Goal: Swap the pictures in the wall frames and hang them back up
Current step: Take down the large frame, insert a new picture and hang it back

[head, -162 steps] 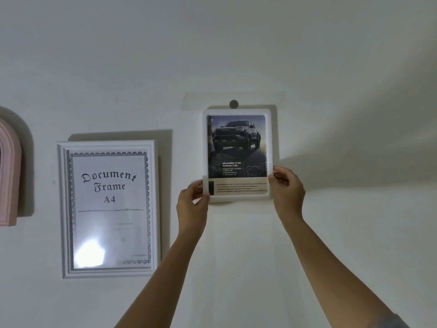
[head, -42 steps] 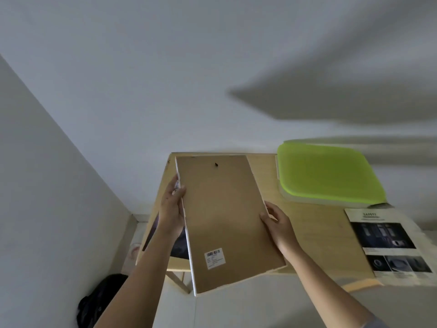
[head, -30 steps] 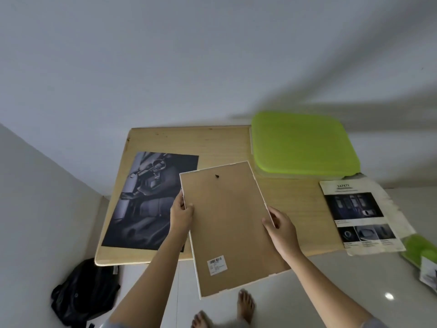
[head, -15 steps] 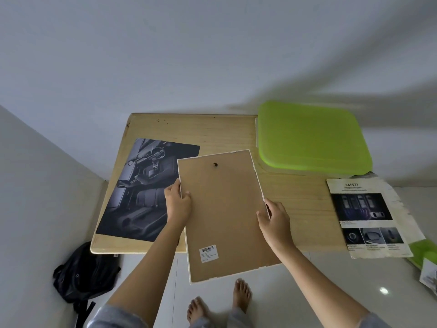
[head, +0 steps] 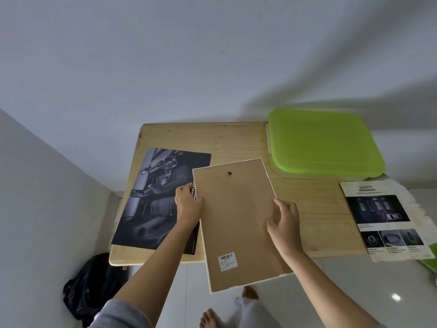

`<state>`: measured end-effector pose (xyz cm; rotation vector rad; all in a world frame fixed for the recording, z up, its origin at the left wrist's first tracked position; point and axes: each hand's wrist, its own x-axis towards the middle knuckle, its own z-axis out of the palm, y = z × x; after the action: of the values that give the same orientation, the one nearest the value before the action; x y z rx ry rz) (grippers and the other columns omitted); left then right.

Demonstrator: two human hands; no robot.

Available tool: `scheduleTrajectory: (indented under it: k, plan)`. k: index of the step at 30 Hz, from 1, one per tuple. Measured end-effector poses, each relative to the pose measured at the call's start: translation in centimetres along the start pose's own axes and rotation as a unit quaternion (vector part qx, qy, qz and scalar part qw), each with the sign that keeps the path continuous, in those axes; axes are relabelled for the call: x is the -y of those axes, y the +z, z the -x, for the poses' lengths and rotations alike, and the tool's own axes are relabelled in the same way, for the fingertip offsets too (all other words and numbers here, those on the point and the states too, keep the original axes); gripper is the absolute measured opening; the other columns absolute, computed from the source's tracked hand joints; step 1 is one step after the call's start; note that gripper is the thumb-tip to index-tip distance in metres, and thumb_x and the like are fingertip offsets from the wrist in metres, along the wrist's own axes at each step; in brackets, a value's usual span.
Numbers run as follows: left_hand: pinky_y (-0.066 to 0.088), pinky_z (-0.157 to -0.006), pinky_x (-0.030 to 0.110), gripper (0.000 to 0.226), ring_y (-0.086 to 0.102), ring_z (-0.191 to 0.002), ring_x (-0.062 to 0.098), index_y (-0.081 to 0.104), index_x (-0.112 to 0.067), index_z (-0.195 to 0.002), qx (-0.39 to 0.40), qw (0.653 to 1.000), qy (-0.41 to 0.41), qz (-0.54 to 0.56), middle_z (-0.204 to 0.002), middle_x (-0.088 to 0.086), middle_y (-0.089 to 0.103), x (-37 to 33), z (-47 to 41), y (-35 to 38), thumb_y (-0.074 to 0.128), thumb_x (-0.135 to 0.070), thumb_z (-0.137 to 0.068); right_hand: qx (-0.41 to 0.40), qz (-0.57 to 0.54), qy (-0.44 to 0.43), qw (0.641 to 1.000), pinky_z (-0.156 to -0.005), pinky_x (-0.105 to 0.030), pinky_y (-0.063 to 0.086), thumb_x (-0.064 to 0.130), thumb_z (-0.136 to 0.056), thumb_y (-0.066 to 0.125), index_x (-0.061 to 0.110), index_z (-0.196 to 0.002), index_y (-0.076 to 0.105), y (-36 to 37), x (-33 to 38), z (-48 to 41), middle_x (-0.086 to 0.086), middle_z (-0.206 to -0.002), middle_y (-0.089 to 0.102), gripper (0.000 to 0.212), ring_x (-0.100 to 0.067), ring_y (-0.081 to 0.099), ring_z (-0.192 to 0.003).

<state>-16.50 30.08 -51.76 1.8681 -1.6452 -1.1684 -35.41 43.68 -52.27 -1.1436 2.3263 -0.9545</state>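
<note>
The frame point(head: 236, 221) is held back-side up, partly over the table point(head: 307, 209) and partly past its near edge. Its left edge is pinched by the left hand point(head: 188, 207); its right edge is clasped by the right hand point(head: 283, 221). A poster point(head: 153, 197) lies just left. The frame seems about to be laid down; next, the backing must be freed.
</note>
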Motion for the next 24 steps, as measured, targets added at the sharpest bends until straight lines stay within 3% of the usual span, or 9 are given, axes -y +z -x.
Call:
scheduleTrajectory:
  k: [3,5,10,13,16,20,24]
  plan:
    - [0.038,-0.097,0.031,0.038,0.043,-0.119,0.024,0.05,-0.005,-0.126,-0.021,0.999,0.041,0.006,-0.126,0.011,0.045,-0.7,-2.0,-0.7,0.053,-0.008,-0.088,0.0,-0.004,-0.049,0.999,-0.088,-0.014,0.035,-0.009,-0.077,0.058,0.002,-0.114,0.06,1.3,1.6,-1.5,-0.01,-0.105,0.053,0.039,-0.021,0.054,-0.099]
    - [0.034,-0.09,0.024,0.033,0.046,-0.114,0.022,0.054,-0.007,-0.122,-0.025,0.997,0.074,-0.015,-0.122,0.009,0.049,-1.5,-3.8,-1.0,0.051,-0.009,-0.09,0.02,-0.008,-0.076,0.997,-0.086,-0.023,0.042,-0.008,-0.077,0.06,0.004,-0.108,0.063,2.5,2.8,-3.3,-0.01,-0.099,0.058,0.033,-0.021,0.057,-0.093]
    - [0.038,-0.09,0.024,0.026,0.052,-0.111,0.023,0.062,-0.005,-0.113,-0.003,0.991,0.115,-0.067,-0.115,0.008,0.057,-2.8,-7.3,-0.8,0.051,-0.009,-0.09,0.067,-0.021,-0.092,0.993,-0.085,-0.03,0.047,0.003,-0.08,0.064,0.006,-0.109,0.063,5.2,5.0,-7.3,-0.008,-0.1,0.056,0.029,-0.025,0.056,-0.095]
    - [0.035,-0.085,0.016,0.023,0.051,-0.109,0.02,0.065,-0.005,-0.109,0.019,0.988,0.127,-0.09,-0.112,0.007,0.058,-3.1,-8.8,-0.3,0.054,-0.014,-0.091,0.073,-0.023,-0.101,0.992,-0.084,-0.028,0.045,0.009,-0.08,0.068,0.006,-0.11,0.063,6.7,5.5,-8.9,-0.009,-0.099,0.056,0.031,-0.024,0.055,-0.094]
    - [0.037,-0.083,0.023,0.018,0.049,-0.105,0.021,0.071,-0.01,-0.096,0.041,0.988,0.116,-0.098,-0.104,0.007,0.06,-3.3,-9.9,0.1,0.055,-0.016,-0.089,0.068,-0.033,-0.103,0.992,-0.082,-0.022,0.042,0.012,-0.079,0.07,0.008,-0.106,0.065,7.8,5.7,-10.0,-0.007,-0.096,0.056,0.028,-0.02,0.055,-0.09]
    - [0.043,-0.083,0.03,0.015,0.056,-0.094,0.022,0.073,-0.01,-0.089,0.07,0.988,0.104,-0.089,-0.096,0.01,0.062,-3.6,-10.4,0.0,0.061,-0.018,-0.087,0.043,-0.037,-0.133,0.989,-0.073,-0.02,0.044,0.007,-0.079,0.069,0.01,-0.086,0.068,8.4,5.9,-10.7,-0.004,-0.083,0.059,0.008,-0.019,0.057,-0.079]
    - [0.038,-0.068,0.017,0.014,0.053,-0.085,0.014,0.073,-0.012,-0.091,0.086,0.99,0.083,-0.073,-0.088,0.003,0.057,-3.6,-10.8,-0.5,0.063,-0.02,-0.086,0.014,-0.049,-0.156,0.986,-0.068,-0.02,0.043,-0.002,-0.079,0.066,0.008,-0.079,0.067,8.8,5.7,-10.6,-0.002,-0.076,0.059,0.01,-0.02,0.056,-0.072]
